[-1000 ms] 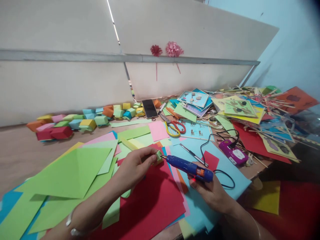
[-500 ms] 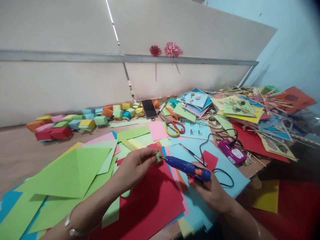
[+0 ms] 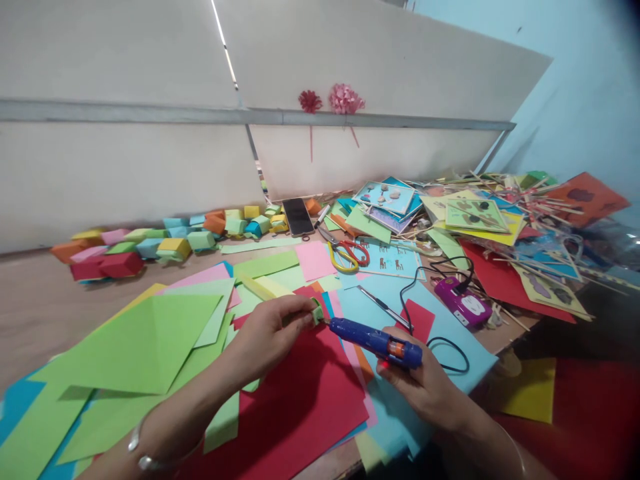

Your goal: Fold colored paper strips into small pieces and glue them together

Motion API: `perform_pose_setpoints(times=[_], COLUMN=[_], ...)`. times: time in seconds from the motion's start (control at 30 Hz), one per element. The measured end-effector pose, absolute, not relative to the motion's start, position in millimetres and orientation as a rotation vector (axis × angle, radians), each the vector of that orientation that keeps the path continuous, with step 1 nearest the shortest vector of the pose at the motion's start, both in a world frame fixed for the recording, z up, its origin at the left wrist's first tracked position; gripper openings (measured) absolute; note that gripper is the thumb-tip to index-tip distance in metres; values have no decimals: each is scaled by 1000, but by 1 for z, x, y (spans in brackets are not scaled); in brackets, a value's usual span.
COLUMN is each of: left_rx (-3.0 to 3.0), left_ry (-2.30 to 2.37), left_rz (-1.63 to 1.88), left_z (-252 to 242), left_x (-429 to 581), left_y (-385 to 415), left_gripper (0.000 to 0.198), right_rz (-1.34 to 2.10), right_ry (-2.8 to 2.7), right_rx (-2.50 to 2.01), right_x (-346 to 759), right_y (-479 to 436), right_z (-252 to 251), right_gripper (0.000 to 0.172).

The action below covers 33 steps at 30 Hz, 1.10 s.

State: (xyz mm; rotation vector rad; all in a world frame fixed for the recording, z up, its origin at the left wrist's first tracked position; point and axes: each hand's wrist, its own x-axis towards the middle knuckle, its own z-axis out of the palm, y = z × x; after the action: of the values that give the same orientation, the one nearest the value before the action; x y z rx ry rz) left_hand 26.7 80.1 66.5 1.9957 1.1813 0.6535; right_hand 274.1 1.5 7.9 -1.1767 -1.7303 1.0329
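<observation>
Between the thumb and fingers of my left hand (image 3: pixel 273 333) is a small folded piece of green paper (image 3: pixel 317 311). My right hand (image 3: pixel 417 373) is wrapped round a blue glue gun (image 3: pixel 373 339), with a small red light glowing near its grip. The gun points left, its metal nozzle close beside the green piece; whether they touch I cannot tell. Beneath both hands lie a large red sheet (image 3: pixel 305 407) and a light blue sheet (image 3: pixel 465 340). A pen-like cutter (image 3: pixel 383 305) rests on the blue sheet behind the gun.
Green sheets (image 3: pixel 145 347) overlap at left. Small coloured paper boxes (image 3: pixel 150 249) line the back, beside a phone (image 3: pixel 299 217). Scissors (image 3: pixel 345 257) lie in the middle. A purple power strip (image 3: pixel 463 303) with a black cord stands at right, before piled cards and sticks (image 3: pixel 480 220).
The glue gun's nozzle has dipped slightly and shifted a little left, now lower against the green piece. My left hand keeps nearly the same place.
</observation>
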Motion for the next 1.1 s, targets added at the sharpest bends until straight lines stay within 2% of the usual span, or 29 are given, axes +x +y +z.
perform_pose_setpoints(times=[1.1], left_rx=[2018], left_ry=[1185], left_rz=[600], left_z=[63], left_x=[27], left_y=[77], left_gripper=[24], right_rz=[976], right_ry=[-1779], right_rx=[-1199], right_x=[275], right_y=[-1], right_z=[14], right_gripper=[19])
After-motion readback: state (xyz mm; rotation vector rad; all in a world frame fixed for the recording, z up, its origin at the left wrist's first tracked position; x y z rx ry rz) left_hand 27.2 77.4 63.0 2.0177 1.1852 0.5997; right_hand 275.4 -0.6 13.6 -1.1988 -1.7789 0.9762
